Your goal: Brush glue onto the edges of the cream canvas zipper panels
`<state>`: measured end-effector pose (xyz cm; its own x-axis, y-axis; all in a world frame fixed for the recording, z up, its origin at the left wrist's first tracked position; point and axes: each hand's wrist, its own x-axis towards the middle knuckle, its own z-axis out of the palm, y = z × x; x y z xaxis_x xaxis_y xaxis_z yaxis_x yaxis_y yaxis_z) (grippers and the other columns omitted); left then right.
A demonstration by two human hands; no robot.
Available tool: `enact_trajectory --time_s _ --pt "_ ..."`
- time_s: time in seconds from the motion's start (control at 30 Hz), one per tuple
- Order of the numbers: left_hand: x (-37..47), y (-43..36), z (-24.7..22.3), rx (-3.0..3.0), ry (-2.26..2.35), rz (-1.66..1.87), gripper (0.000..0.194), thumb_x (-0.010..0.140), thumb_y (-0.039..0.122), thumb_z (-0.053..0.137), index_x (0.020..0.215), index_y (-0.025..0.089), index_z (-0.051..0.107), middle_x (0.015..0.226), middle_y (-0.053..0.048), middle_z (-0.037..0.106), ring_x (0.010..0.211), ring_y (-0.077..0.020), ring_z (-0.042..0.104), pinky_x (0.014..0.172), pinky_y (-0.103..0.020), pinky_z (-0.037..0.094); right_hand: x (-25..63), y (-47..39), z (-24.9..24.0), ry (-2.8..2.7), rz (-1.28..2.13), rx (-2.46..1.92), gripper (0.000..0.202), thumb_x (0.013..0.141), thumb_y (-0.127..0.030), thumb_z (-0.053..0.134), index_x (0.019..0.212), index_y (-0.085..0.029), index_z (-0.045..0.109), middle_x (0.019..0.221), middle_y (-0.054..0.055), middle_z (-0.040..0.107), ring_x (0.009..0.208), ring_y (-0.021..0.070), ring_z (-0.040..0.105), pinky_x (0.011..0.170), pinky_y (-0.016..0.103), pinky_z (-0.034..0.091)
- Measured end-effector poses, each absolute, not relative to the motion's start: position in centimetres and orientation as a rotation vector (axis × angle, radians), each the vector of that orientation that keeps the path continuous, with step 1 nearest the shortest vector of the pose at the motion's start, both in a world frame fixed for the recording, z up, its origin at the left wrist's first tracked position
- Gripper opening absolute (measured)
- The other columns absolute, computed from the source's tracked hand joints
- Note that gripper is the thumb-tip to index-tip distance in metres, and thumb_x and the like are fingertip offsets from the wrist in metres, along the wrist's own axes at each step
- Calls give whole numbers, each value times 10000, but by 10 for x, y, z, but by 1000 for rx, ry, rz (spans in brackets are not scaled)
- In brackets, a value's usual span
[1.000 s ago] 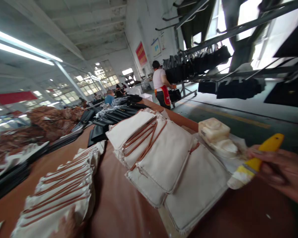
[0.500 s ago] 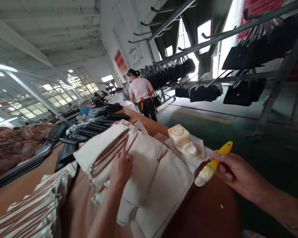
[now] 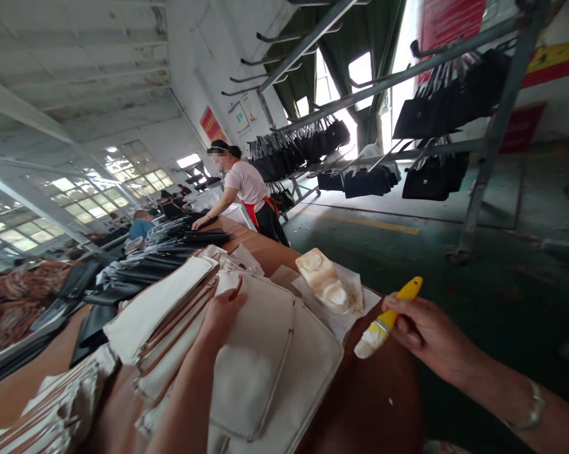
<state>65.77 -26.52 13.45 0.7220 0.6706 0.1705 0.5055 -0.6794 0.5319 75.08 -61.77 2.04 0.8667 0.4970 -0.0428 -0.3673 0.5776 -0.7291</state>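
Note:
White bag panels with brown edging (image 3: 260,353) lie overlapped on the brown table (image 3: 374,397). My left hand (image 3: 222,312) rests on them, its fingers closed around a brown strap (image 3: 238,288) near the upper edge. Held in my right hand (image 3: 421,331) is a yellow brush (image 3: 402,296), its white-coated bristles pointing down-left, just right of the panels and not touching them. Behind the panels, a glue-crusted container (image 3: 323,277) sits on white paper (image 3: 355,277).
More white pieces (image 3: 57,403) are stacked at the lower left. Black bags (image 3: 156,252) lie farther back, where a person in a pink shirt (image 3: 249,189) reaches to them. Racks of black bags (image 3: 436,107) stand beyond the table at the right.
The view has swung right, so things sit farther left. My left hand has moved onto the strap at the upper edge. The person has turned and stretched an arm to the black bags.

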Motion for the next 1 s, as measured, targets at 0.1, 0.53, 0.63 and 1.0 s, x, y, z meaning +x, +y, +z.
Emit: enact_trajectory --time_s 0.1,0.53,0.63,1.0 --pt "632 -304 130 2291 623 285 530 858 479 543 1275 157 605 985 -80 752 844 -234 711 709 -314 565 763 -608 47 -293 456 -753 279 795 -304 738 663 -152 544 487 -50 425 392 34 285 398 190 178" --pt "583 -397 100 1789 464 -57 540 748 501 720 1208 221 681 1226 -70 690 1187 -297 602 1059 -422 451 758 -563 85 -679 262 -1067 273 805 -370 653 677 -160 534 497 -60 409 444 70 322 421 214 239" --pt "579 -408 91 1666 530 -19 542 730 487 740 1198 218 687 1238 -81 682 1169 -306 614 1059 -461 447 759 -564 79 -761 101 -1217 298 847 -380 613 664 -161 528 551 -38 452 508 89 382 473 221 308" --pt "570 -428 79 1738 498 84 486 708 521 743 1080 207 748 1090 -89 745 1088 -293 658 989 -404 506 752 -581 66 -842 2 -1360 314 881 -353 581 643 -169 492 596 -28 448 569 105 401 542 234 339"
